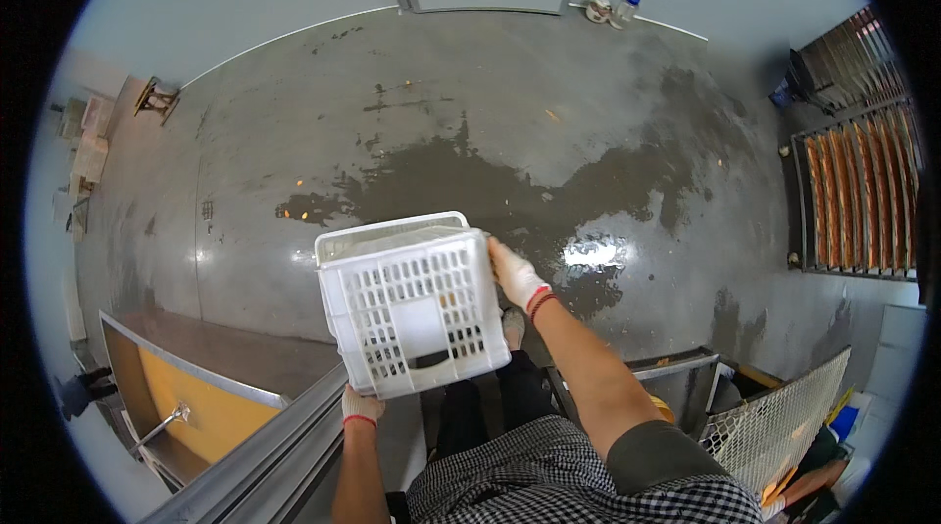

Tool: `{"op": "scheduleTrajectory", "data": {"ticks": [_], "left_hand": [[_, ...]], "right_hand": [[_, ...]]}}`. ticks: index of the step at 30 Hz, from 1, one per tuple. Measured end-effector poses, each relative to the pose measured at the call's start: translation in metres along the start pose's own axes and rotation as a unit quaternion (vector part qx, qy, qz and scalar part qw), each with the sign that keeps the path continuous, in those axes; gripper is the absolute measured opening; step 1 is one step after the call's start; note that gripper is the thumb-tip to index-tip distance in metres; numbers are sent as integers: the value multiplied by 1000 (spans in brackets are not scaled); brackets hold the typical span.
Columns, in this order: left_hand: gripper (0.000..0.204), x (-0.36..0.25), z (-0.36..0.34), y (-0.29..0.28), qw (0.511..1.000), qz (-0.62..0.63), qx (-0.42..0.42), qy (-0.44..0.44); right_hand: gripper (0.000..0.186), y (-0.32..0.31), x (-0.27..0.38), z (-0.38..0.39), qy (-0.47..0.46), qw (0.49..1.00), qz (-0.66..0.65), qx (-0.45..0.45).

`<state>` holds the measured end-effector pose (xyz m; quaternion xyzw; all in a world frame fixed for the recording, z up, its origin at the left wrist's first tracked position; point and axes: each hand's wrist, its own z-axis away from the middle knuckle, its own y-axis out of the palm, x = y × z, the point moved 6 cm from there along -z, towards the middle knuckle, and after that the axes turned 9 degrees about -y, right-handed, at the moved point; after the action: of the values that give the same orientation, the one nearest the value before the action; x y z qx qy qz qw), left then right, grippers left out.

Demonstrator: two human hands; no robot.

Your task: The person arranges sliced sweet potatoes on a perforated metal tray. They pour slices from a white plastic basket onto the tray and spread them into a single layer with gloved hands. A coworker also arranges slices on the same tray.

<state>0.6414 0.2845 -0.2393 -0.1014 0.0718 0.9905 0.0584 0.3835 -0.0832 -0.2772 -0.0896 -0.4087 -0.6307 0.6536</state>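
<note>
The right hand (515, 274) reaches forward, the left hand (362, 406) sits low; their grip is clamped on a tilted white crate (419, 326) above the wet floor (431, 181), which partly hides both from me, the crate that is.

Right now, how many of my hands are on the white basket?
2: your left hand at the lower left corner of the white basket, your right hand on its right side. Some fingers are hidden.
</note>
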Motion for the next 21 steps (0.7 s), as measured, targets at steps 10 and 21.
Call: {"op": "scheduleTrajectory", "data": {"ticks": [10, 21], "left_hand": [[59, -79, -103, 85, 932, -322, 137, -96], [54, 255, 180, 327, 491, -725, 317, 364]], "right_hand": [[73, 93, -16, 191, -135, 976, 119, 120], [52, -75, -49, 630, -412, 760, -66, -498]]}}
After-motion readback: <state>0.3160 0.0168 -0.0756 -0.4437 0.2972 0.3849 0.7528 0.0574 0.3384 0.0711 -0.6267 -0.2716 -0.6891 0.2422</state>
